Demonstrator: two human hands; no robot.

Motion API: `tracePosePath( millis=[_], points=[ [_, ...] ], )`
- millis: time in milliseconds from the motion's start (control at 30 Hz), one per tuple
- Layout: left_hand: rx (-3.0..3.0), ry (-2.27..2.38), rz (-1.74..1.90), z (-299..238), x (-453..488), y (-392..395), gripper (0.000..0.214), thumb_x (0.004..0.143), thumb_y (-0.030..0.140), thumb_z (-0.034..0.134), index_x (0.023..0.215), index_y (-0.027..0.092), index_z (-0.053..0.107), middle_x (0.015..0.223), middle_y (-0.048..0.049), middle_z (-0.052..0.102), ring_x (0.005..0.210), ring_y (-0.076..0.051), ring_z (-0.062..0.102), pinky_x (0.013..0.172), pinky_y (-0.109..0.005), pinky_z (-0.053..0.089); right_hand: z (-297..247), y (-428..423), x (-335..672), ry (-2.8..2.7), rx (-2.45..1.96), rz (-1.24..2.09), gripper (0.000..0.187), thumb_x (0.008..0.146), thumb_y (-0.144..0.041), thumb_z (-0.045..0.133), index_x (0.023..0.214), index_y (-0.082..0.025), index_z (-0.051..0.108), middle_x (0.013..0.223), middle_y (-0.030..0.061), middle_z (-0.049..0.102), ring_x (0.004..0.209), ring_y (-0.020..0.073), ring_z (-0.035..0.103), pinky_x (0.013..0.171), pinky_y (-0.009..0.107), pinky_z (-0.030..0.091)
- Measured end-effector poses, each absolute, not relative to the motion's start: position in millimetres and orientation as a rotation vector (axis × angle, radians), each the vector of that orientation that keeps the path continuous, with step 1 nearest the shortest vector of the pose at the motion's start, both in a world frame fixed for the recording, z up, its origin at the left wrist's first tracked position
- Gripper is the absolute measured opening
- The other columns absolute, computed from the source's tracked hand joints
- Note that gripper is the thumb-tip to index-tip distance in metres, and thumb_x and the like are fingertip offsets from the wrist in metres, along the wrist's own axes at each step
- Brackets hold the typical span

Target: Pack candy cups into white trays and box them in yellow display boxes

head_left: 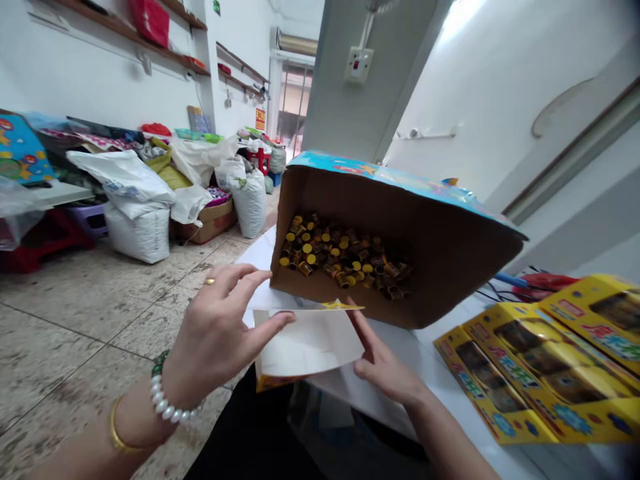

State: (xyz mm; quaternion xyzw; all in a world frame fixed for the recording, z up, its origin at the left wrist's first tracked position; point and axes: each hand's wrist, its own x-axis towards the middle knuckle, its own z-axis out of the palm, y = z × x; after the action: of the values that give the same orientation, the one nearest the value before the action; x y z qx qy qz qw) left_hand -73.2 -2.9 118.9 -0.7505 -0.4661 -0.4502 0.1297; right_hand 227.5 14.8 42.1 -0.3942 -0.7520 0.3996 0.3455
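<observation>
A small open cardboard box [305, 343], white inside and yellow printed outside, is tilted so I look into its bare inside. My left hand [220, 320] is at its left side, fingers spread, the thumb reaching over the opening near the upper edge. My right hand [383, 360] grips the right side, index finger along the far corner and thumb lower down. Just beyond, a large carton [450, 267] lies on its side with its mouth towards me. Inside it are many small brown cups with yellow lids [345, 257].
Yellow printed boxes with clear windows [530, 367] stand at the right on the white table [400, 340]. Behind them lie a red item [545, 287] and dark cables. White sacks [135, 220] and bags crowd the floor at the left. A pillar [350, 113] rises behind the carton.
</observation>
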Motion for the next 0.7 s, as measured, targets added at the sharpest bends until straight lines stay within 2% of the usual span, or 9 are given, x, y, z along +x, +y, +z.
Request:
tracePosePath(
  millis=[67,167,267,367,400,467,533,633,700],
  points=[
    [-2.273,-1.399,-1.264,129,-69,7,0.032,0.089,0.048,0.061,0.103,0.02,0.066,0.09,-0.0075,0.071,0.079,-0.025,0.068,0.069,-0.038,0.052,48,12,217,-1.772,-1.05,1.092,0.076,0.09,-0.06,0.055,0.153,-0.024,0.032,0.16,0.0125,0.032,0.145,0.0266,0.036,0.113,0.047,0.039],
    [-2.418,-1.625,-1.306,131,-70,12,0.026,0.093,0.045,0.055,0.085,0.023,0.066,0.065,0.0006,0.067,0.05,-0.016,0.06,0.05,-0.029,0.041,55,17,199,-1.633,-1.137,1.114,0.046,0.094,-0.041,0.053,0.137,-0.025,0.052,0.14,0.0104,0.059,0.125,0.0246,0.059,0.102,0.042,0.051],
    [-2.441,-2.155,-1.745,118,-83,7,0.03,0.088,0.051,0.061,0.105,0.026,0.063,0.068,0.0009,0.069,0.052,-0.017,0.061,0.045,-0.025,0.041,61,31,191,-1.759,-1.297,0.976,0.044,0.087,-0.029,0.057,0.131,-0.022,0.055,0.115,0.0083,0.072,0.098,0.0231,0.071,0.083,0.036,0.058],
    [-2.148,-2.634,-2.477,93,-94,-11,0.059,0.085,0.049,0.066,0.138,0.033,0.045,0.066,0.0039,0.065,0.051,-0.015,0.06,0.044,-0.022,0.043,68,47,195,-1.966,-1.528,0.738,0.051,0.084,-0.03,0.059,0.134,-0.017,0.055,0.084,0.0054,0.075,0.064,0.0188,0.067,0.063,0.03,0.053],
    [-1.961,-2.711,-2.683,82,-93,-19,0.068,0.084,0.046,0.069,0.143,0.035,0.039,0.069,0.0042,0.065,0.052,-0.015,0.061,0.046,-0.022,0.045,70,53,196,-2.02,-1.563,0.718,0.047,0.085,-0.031,0.057,0.13,-0.017,0.058,0.076,0.0039,0.073,0.056,0.0169,0.063,0.058,0.028,0.049],
    [-1.638,-2.795,-2.937,61,-86,-36,0.078,0.079,0.042,0.075,0.146,0.039,0.036,0.086,0.0013,0.069,0.065,-0.017,0.068,0.055,-0.027,0.053,72,65,196,-2.095,-1.548,0.756,0.03,0.087,-0.031,0.053,0.11,-0.017,0.067,0.071,0.0027,0.07,0.054,0.0152,0.059,0.054,0.026,0.043],
    [-1.47,-2.892,-3.053,41,-72,-49,0.075,0.072,0.039,0.082,0.14,0.032,0.049,0.109,-0.0052,0.07,0.086,-0.022,0.071,0.069,-0.03,0.058,73,76,191,-2.133,-1.494,0.804,0.023,0.088,-0.031,0.049,0.087,-0.018,0.068,0.072,0.0029,0.069,0.06,0.0158,0.059,0.054,0.026,0.04],
    [-1.061,-2.875,-3.251,14,-50,-54,0.07,0.074,0.055,0.077,0.135,0.027,0.055,0.123,-0.0105,0.067,0.114,-0.029,0.064,0.085,-0.035,0.057,76,89,173,-2.166,-1.432,0.797,0.021,0.086,-0.026,0.049,0.073,-0.018,0.064,0.07,0.0039,0.067,0.064,0.0167,0.057,0.057,0.027,0.037],
    [-0.925,-2.716,-3.382,2,-40,-48,0.082,0.065,0.065,0.078,0.135,0.029,0.054,0.127,-0.0118,0.067,0.12,-0.035,0.06,0.087,-0.041,0.057,80,96,160,-2.193,-1.369,0.794,0.02,0.084,-0.023,0.048,0.07,-0.018,0.062,0.07,0.0041,0.066,0.065,0.0165,0.057,0.059,0.027,0.037]
  ],
)
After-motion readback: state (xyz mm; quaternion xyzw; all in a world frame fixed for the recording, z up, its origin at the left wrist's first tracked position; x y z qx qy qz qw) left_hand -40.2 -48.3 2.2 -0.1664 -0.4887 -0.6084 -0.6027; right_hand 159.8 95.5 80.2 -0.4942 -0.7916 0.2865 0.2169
